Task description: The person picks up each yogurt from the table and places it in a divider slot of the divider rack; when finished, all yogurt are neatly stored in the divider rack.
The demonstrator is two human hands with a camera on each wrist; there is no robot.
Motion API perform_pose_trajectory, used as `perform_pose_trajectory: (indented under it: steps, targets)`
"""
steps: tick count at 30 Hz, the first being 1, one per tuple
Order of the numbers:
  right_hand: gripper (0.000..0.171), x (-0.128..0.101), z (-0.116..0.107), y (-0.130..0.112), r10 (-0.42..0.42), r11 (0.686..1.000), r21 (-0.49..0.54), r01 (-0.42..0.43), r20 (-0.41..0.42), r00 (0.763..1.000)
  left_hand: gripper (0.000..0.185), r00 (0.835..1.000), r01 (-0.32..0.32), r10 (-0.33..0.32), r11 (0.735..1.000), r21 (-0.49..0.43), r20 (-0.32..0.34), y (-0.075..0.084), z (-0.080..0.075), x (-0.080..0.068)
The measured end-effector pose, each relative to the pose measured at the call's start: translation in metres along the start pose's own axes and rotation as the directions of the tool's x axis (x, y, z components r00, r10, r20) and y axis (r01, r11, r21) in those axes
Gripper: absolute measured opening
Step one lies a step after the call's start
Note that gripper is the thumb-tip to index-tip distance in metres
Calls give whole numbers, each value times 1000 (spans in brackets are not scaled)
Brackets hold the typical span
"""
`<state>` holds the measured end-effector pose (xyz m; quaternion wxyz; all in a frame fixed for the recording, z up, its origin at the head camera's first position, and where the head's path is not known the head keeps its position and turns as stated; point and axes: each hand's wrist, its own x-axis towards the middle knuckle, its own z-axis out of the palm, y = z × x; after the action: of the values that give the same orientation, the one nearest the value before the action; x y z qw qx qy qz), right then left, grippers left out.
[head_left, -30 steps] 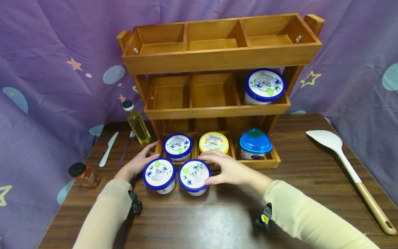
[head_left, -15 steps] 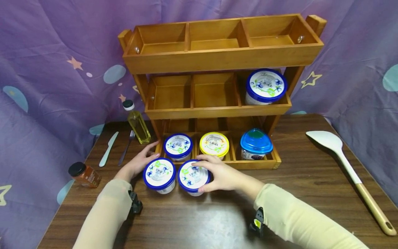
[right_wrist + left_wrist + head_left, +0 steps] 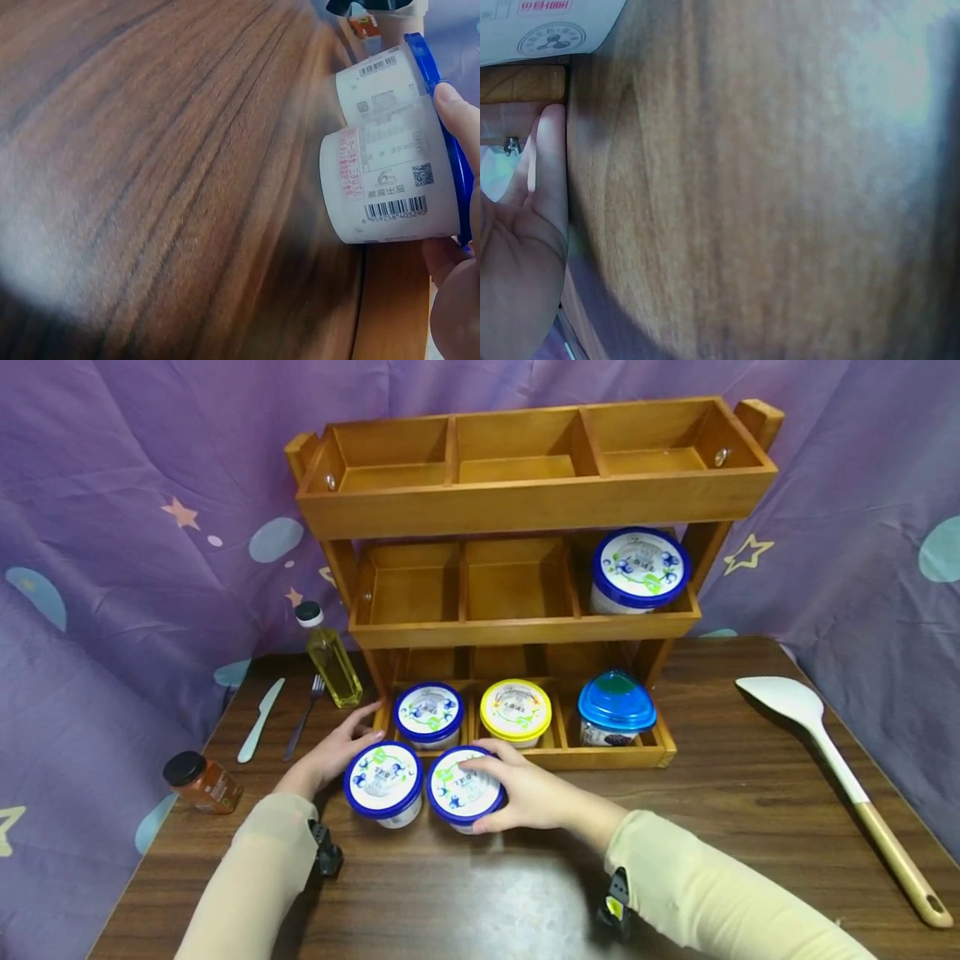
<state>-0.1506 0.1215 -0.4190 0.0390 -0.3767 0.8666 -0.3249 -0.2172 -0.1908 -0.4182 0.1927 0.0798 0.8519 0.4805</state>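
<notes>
Two white tubs with blue lids stand on the table in front of the wooden rack [image 3: 495, 631]. My right hand [image 3: 528, 789] grips the right tub [image 3: 453, 789] by its lid, thumb at the near rim and fingers across the far side. In the right wrist view, that tub's label [image 3: 390, 180] shows a barcode, with the left tub [image 3: 381, 86] behind. My left hand [image 3: 333, 758] rests its extended fingers against the rack's lower left corner, beside the left tub [image 3: 384, 781]. The left wrist view shows this hand [image 3: 525, 240] touching the wood, holding nothing.
The bottom tier holds a blue-lidded tub [image 3: 429, 712], a yellow-lidded tub [image 3: 516, 710] and a blue-topped container [image 3: 617, 702]. Another tub [image 3: 641, 564] sits above. Nearby lie an oil bottle [image 3: 333, 664], knife [image 3: 262, 718], fork [image 3: 306, 714], orange jar [image 3: 206, 787] and long-handled turner [image 3: 832, 752].
My right hand has shifted left and slightly toward me, closing its fingers onto the right tub's lid. That tub has moved slightly left. The left hand stays put.
</notes>
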Motion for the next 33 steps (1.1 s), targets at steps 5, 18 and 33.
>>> perform_pose_trajectory:
  steps: [5, 18, 33]
  targets:
    - [72, -2, -1, -2, -10, 1000, 10, 10, -27, 1000, 67, 1000, 0, 0, 1000, -2, -4, -20, -2, 14]
    - [72, 1, -32, -14, -46, 999, -2, 46, -69, 997, 68, 1000, -1, 1, 1000, 12, -22, -35, 0, 23]
    - [69, 11, -92, -38, -116, 993, -2, 118, -169, 979, 68, 1000, -4, 4, 1000, 0, -22, -38, -1, 26]
